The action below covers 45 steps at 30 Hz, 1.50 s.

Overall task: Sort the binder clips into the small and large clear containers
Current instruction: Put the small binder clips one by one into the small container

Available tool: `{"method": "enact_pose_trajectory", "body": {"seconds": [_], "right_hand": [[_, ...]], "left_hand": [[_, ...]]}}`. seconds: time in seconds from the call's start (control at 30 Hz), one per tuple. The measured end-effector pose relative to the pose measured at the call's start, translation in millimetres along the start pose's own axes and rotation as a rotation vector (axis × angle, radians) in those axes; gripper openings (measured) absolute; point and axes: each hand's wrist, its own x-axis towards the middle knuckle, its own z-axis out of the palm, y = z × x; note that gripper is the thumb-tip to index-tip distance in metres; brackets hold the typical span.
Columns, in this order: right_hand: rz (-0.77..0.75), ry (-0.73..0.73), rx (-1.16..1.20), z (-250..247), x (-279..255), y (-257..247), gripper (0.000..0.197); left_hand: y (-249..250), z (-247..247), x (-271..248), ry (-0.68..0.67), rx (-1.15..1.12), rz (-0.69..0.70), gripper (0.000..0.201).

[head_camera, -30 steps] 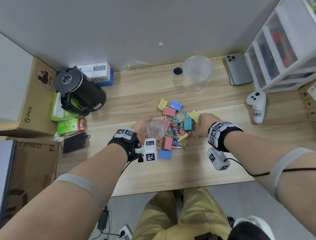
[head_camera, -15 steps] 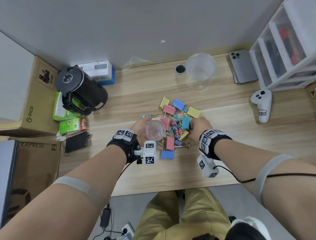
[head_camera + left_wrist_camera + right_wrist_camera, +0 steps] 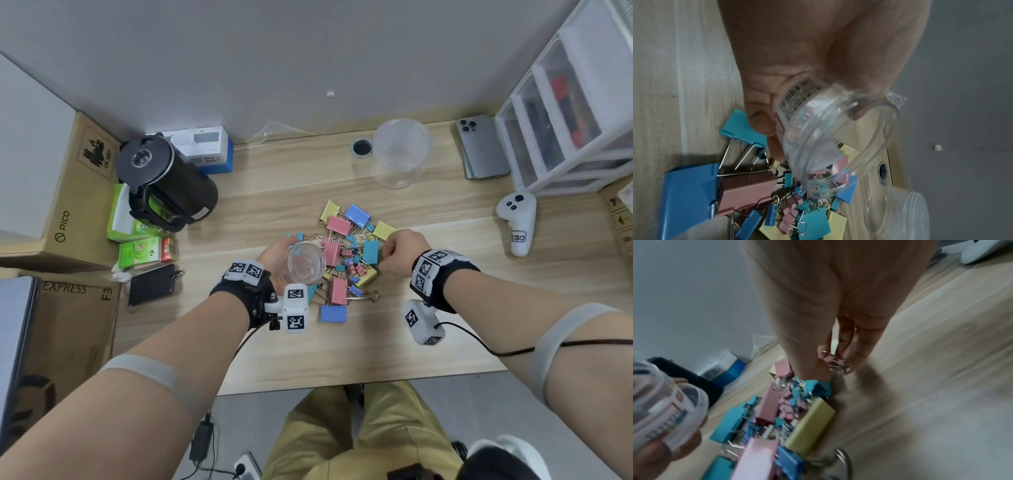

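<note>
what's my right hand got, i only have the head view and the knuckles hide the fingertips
Observer: In the right wrist view, the right hand pinches a small pink binder clip with silver wire handles.
Operator: any label on the small clear jar in my left
Observer: Yes. The left wrist view shows the left hand gripping the small clear plastic jar, and a white printed barcode label runs along its side.

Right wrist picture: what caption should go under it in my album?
Right hand pinches a small pink binder clip above the colourful clip pile.
</note>
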Motion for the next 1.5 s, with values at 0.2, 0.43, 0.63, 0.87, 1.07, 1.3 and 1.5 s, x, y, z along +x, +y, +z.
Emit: {"method": "enact_pose_trajectory", "body": {"seconds": [0.2,0.43,0.63,0.87,1.07,1.3,1.5], "right_hand": [[-0.238,-0.047,0.073,4.2,-5.6,-36.0,0.014],[-0.311,-0.049,-0.29,38.5,5.6,-44.6,0.016],[-0.297,-0.012,-0.293,43.3,10.5,-37.0,0.046],[-0.342,0.052,-0.424,54.8,10.7,-37.0,0.049],[-0.402,0.127,-0.405,64.4,9.3,-26.4,0.037],[-0.457,0.048,-0.45,62.9,12.5,-26.6,0.034],[-0.399,-0.02,-0.407,51.6,15.0,-37.5,0.028]], "left_hand": [[0.7,-7.9,-1.1,-0.012,0.051,0.022,0.042],[-3.7,-29.5,3.0,0.027,0.105,0.041,0.046],[-6.4,-37.6,8.7,0.081,0.103,0.041,0.046],[-6.0,-36.8,14.4,0.098,0.075,0.023,0.046],[-6.8,-37.4,21.6,0.109,0.074,0.027,0.045],[-5.3,-33.1,31.1,0.115,0.051,0.014,0.044],[-4.3,-28.0,35.4,0.105,0.051,0.029,0.046]]}}
